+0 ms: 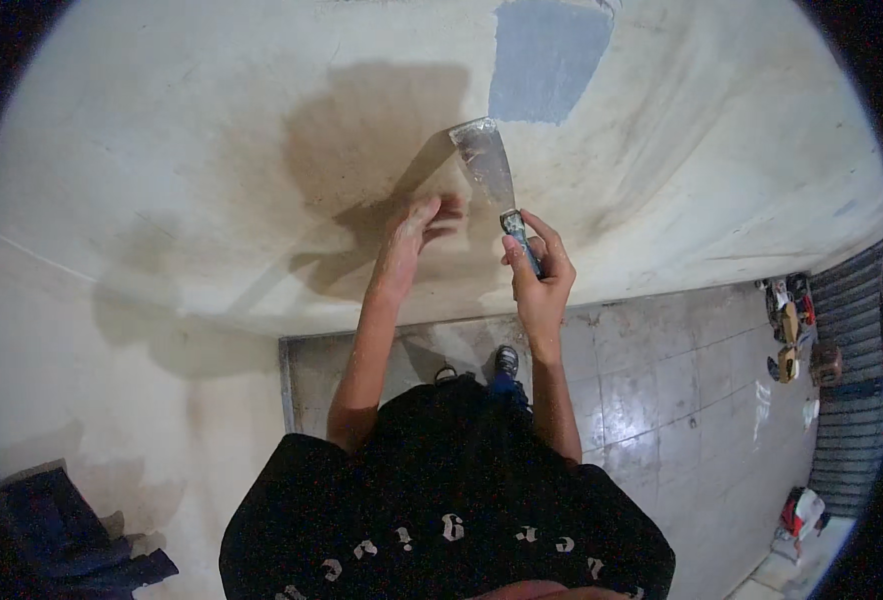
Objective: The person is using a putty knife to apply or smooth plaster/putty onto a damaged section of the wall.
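In my right hand (540, 265) is a putty knife (488, 165), gripped by its dark, worn handle with the wide metal blade pointing up. Pale smears mark the blade. Its edge is close to the off-white wall (382, 40), near the lower left corner of a grey patch (547, 60); whether it touches the wall I cannot tell. My left hand (422, 225) is raised to the left of the knife, fingers apart and slightly blurred, holding nothing. Shadows of the hands and knife fall on the wall to the left.
A second wall (112, 400) meets this one at a corner on the left, with dark cloth (72, 540) at lower left. Shiny grey tiles (652, 400) cover the floor. Motorbikes (787, 325) stand at the far right beside a corrugated shutter (852, 350).
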### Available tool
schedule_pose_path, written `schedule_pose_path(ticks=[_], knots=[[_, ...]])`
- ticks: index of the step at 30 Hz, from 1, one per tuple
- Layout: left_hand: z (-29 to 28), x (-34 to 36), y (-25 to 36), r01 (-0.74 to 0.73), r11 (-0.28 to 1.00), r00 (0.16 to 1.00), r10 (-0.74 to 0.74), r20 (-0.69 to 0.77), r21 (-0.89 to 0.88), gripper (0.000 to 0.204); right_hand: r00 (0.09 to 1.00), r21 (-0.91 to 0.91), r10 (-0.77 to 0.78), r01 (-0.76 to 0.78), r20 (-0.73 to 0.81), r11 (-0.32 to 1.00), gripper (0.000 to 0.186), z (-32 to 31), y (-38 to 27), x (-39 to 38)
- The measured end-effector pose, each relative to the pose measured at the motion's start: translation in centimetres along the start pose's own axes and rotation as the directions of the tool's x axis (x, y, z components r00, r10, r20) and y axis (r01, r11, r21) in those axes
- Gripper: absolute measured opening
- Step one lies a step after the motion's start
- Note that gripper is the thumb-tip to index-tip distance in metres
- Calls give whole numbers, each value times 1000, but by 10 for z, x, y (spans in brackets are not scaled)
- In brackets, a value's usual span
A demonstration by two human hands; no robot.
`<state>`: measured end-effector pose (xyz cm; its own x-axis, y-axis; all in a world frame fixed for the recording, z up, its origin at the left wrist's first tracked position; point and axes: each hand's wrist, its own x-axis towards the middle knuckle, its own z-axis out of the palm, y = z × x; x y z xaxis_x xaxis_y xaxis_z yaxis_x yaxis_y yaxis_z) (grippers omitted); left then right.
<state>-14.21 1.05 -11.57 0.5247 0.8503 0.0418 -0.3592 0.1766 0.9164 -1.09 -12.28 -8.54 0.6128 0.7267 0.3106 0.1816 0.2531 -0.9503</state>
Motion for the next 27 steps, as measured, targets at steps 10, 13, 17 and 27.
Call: schedule_pose_path(ticks=[10, 13, 17, 27], knots=[[75, 49, 42, -69, 991, 982, 88, 168, -117, 45, 1000, -3, 12, -12, 25, 1000, 31, 1, 3, 6], [86, 49, 42, -60, 990, 990, 76, 122, -127, 42, 997, 7, 71, -71, 33, 997, 31, -2, 0, 6], [88, 52, 39, -133, 983, 988, 142, 61, -130, 38, 996, 22, 66, -68, 53, 997, 31, -2, 2, 6], [102, 57, 37, -82, 985, 996, 75, -53, -154, 37, 992, 85, 71, -80, 109, 993, 32, -4, 18, 5]])
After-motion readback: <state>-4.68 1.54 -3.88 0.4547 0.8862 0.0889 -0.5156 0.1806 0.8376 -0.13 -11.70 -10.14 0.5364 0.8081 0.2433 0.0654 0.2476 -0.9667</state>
